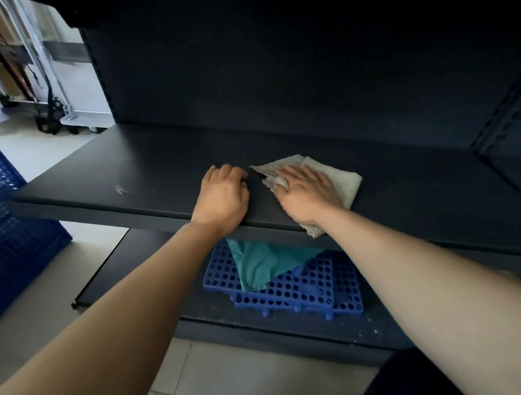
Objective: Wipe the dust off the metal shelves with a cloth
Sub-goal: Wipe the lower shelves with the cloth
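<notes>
Cloth [339, 178] pinned flat on shelf [131, 174] by right hand [305, 192], grip spread wide; left hand [223, 196], curled empty, braces beside cloth.

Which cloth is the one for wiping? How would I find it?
Look at the dark metal shelf at the middle of the picture. On its front edge the right hand presses flat on a pale grey cloth. Unlike the green sheet lying lower down on the blue perforated mats, it is under a hand.

Blue perforated mats [303, 288] under green sheet [262, 262]; blue crate [6, 216] left; trolley [77, 116] behind.
</notes>
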The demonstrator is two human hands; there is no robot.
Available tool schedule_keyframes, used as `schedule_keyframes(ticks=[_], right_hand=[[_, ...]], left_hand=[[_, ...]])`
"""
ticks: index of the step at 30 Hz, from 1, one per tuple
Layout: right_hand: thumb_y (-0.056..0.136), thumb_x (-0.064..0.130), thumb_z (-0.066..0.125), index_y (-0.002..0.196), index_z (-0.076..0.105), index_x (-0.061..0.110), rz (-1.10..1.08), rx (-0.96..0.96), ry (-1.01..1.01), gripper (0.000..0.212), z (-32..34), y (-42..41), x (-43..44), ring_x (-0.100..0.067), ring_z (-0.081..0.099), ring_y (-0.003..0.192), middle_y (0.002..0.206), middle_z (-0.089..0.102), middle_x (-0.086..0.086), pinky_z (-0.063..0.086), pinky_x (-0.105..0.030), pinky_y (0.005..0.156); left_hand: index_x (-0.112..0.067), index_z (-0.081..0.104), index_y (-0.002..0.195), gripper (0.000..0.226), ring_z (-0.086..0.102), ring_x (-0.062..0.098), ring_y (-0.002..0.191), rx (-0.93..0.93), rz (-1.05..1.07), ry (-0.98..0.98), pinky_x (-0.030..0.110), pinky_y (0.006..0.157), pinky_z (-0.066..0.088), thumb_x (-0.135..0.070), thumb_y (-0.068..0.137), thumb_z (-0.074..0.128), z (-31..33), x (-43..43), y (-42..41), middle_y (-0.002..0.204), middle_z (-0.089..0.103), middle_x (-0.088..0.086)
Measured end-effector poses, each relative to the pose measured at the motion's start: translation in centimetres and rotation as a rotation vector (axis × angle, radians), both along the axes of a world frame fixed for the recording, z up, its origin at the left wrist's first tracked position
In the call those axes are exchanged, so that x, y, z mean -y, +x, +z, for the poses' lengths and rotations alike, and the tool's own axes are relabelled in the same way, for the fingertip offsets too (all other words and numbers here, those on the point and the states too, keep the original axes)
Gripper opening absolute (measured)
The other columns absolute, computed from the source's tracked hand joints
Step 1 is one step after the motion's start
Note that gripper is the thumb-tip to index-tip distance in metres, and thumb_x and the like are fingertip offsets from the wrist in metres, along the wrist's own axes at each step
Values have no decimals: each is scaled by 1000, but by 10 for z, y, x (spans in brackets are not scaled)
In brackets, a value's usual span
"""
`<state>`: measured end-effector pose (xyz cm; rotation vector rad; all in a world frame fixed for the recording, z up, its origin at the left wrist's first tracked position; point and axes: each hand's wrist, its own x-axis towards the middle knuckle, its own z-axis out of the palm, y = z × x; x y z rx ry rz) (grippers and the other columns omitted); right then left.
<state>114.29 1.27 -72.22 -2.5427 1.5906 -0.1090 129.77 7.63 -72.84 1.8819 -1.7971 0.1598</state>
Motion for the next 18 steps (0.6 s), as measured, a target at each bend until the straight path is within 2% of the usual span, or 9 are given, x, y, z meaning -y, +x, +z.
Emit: schedule_keyframes(ticks=[3, 7, 18], right_hand=[[99, 46, 17, 151, 16, 33, -52, -11, -9, 53, 0, -33, 8, -15, 6, 147, 160, 11, 11, 4, -37, 119], [98, 46, 17, 150, 19, 34, -160, -18, -35, 54, 1, -66, 17, -17, 9, 147, 160, 14, 8, 7, -40, 118], [100, 41, 20, 152, 14, 30, -220, -43, 8, 54, 4, -46, 19, -20, 2, 148, 161, 7, 2, 1, -39, 119]], left_hand=[[-3, 58, 111, 28, 51, 37, 104, -15, -48, 27, 40, 110, 22, -15, 92, 41, -1, 9, -14, 109, 59, 18], [-7, 57, 114, 27, 49, 35, 110, -9, -79, 72, 36, 112, 17, -16, 93, 41, -3, 15, -22, 114, 58, 15], [-9, 57, 115, 29, 48, 28, 113, -38, -88, 55, 32, 115, 11, -15, 93, 39, -5, 13, -13, 116, 57, 10]])
